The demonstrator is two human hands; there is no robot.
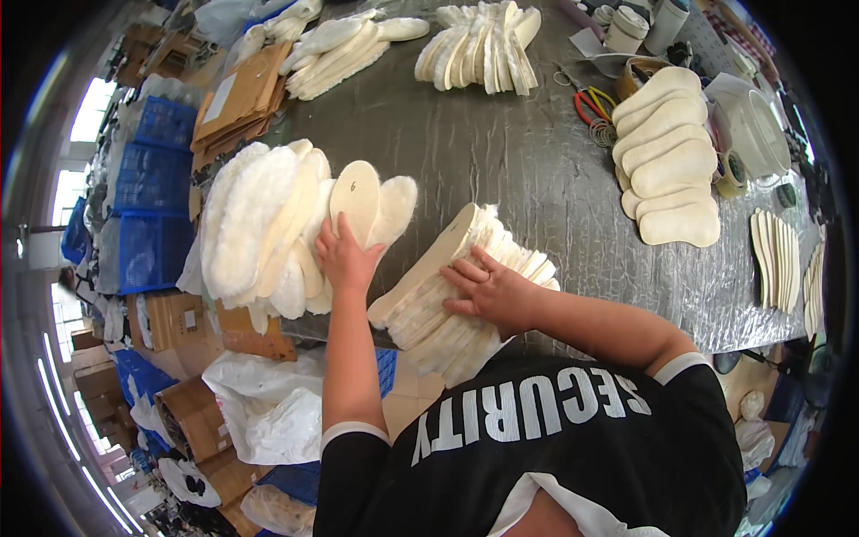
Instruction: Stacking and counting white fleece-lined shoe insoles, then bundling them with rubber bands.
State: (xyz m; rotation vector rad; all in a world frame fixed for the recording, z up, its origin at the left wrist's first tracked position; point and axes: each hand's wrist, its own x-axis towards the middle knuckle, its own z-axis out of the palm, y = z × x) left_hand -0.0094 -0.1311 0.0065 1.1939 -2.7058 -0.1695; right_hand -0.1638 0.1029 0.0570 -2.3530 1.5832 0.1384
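My left hand (pixel 349 261) lies with spread fingers on the lower end of a cream insole (pixel 355 201), thumb apart. Another insole (pixel 395 210) lies just right of it. Beside that hand, at the left edge of the table, is a pile of fleecy white insoles (pixel 253 219). My right hand (pixel 483 285) is closed over a thick stack of insoles (pixel 447 322) close to my body; its fingers bend over the upper edges. The stack leans in a fan, fleece showing between the layers. The undersides of both hands are hidden.
More insole stacks (pixel 479 49) lie along the far side of the grey table (pixel 501 152). Flat insoles (pixel 671 161) overlap at the right, near pliers (pixel 593 106), tape (pixel 732 174) and a clear tub (pixel 753 130). Blue crates (pixel 157 201) and cartons stand at the left.
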